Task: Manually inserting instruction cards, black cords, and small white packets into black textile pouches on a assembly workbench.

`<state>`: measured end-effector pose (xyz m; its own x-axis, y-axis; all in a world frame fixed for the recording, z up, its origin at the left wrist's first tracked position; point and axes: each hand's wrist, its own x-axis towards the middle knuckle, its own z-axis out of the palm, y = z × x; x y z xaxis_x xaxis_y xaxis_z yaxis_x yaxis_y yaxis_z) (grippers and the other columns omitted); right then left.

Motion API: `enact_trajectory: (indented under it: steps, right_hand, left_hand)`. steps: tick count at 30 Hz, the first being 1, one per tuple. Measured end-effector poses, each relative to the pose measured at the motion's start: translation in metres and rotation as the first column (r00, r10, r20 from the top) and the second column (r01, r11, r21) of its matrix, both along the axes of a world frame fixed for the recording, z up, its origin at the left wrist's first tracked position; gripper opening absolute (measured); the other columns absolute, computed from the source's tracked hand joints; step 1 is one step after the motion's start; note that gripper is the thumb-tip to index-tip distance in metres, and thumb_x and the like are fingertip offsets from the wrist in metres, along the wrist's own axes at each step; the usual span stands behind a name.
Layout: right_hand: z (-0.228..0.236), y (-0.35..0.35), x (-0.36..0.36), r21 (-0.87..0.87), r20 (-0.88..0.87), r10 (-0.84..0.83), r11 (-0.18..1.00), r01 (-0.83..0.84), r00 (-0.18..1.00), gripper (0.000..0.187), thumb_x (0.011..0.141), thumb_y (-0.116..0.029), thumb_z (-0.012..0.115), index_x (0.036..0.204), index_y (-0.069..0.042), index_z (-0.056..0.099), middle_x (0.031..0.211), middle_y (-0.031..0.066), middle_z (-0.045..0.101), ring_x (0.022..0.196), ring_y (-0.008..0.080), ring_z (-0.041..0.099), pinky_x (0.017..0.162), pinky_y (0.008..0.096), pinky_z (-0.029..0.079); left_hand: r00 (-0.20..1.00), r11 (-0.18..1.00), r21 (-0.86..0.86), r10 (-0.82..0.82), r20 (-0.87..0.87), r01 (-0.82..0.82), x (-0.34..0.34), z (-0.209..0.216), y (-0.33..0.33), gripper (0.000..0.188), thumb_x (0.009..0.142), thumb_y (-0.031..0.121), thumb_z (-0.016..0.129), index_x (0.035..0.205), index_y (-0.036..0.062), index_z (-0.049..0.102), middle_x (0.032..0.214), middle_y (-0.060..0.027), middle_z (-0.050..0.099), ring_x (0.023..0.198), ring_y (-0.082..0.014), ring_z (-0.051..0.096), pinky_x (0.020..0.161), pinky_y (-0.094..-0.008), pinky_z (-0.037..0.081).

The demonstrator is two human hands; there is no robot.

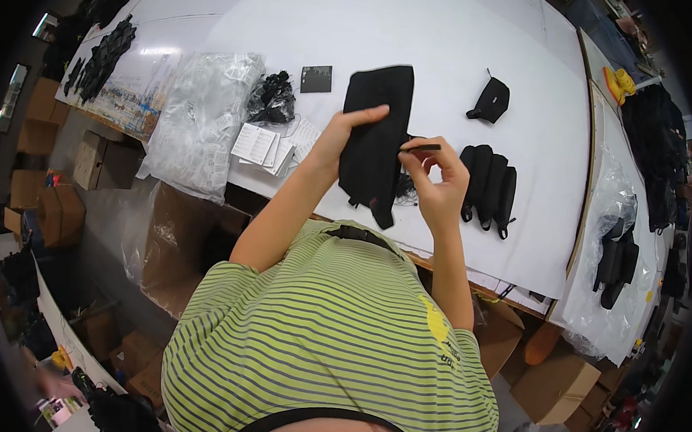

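Observation:
Above the table's near edge, my left hand [336, 141] is closed round the left side of a long black fabric pouch [376, 139], its thumb lying across the front. The pouch stands tilted, with a small loop or tab at its lower end. At its right edge my right hand [441, 186] pinches a thin dark strip [424, 148] between thumb and fingers; whether the strip is part of the pouch I cannot tell. Just right of that hand lie several black padded pouches [486, 176] side by side. Farther back rests a single black pouch [491, 100] with a cord.
Left on the white table [449, 34] are clear plastic bags [198, 122], a bundle of black cords [272, 97], white printed cards [260, 146] and a dark square card [316, 79]. Cardboard boxes [556, 383] stand below. Another table with black goods [617, 265] borders the right.

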<state>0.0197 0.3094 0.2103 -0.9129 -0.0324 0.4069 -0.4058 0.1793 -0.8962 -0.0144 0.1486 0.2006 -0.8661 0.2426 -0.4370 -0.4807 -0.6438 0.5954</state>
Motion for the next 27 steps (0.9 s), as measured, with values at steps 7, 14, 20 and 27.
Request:
enact_trajectory:
  steps: [7, 14, 20, 27]
  right_hand:
    - [0.002, -0.006, 0.024, 0.053, 0.146, 0.209, 0.974, -0.218, 0.967, 0.007, 0.072, -0.006, 0.068, 0.077, -0.005, 0.063, 0.067, -0.0006, 0.055, 0.056, 0.0086, 0.046, 0.05, 0.0226, 0.031]
    - [0.02, -0.013, 0.026, 0.128, 0.117, 0.211, 0.966, -0.225, 0.97, 0.009, 0.072, -0.006, 0.068, 0.078, -0.004, 0.063, 0.066, -0.0001, 0.053, 0.056, 0.0092, 0.047, 0.049, 0.0229, 0.03]
    - [0.03, -0.02, 0.037, 0.141, 0.172, 0.304, 0.934, -0.328, 0.937, 0.011, 0.07, -0.004, 0.069, 0.078, -0.002, 0.061, 0.067, 0.0014, 0.053, 0.056, 0.0101, 0.046, 0.051, 0.0228, 0.035]
    - [0.038, -0.027, 0.04, 0.18, 0.142, 0.342, 0.914, -0.364, 0.929, 0.011, 0.07, -0.005, 0.069, 0.077, -0.003, 0.061, 0.065, 0.0022, 0.051, 0.056, 0.0138, 0.046, 0.052, 0.0254, 0.038]
  left_hand:
    - [0.999, 0.996, 0.091, 0.018, 0.046, -0.022, -0.009, -0.007, -0.017, 0.018, 0.079, 0.02, 0.065, 0.086, 0.0025, 0.064, 0.075, -0.0062, 0.066, 0.06, -0.0142, 0.063, 0.056, -0.0253, 0.053]
    - [0.999, 0.998, 0.048, 0.049, 0.004, -0.049, 0.005, 0.004, -0.022, 0.022, 0.081, 0.021, 0.062, 0.091, 0.0013, 0.063, 0.079, -0.0075, 0.065, 0.064, -0.0143, 0.064, 0.059, -0.0251, 0.054]
    - [0.996, 0.991, 0.131, 0.03, -0.083, -0.019, 0.011, -0.002, -0.033, 0.027, 0.087, 0.026, 0.055, 0.088, -0.0001, 0.06, 0.076, -0.0111, 0.062, 0.062, -0.0171, 0.061, 0.055, -0.0254, 0.05]
    - [0.983, 0.975, 0.14, 0.18, -0.035, -0.174, 0.019, 0.014, -0.028, 0.028, 0.09, 0.027, 0.05, 0.071, 0.007, 0.047, 0.058, -0.0013, 0.033, 0.05, -0.0112, 0.03, 0.041, -0.0236, 0.029]
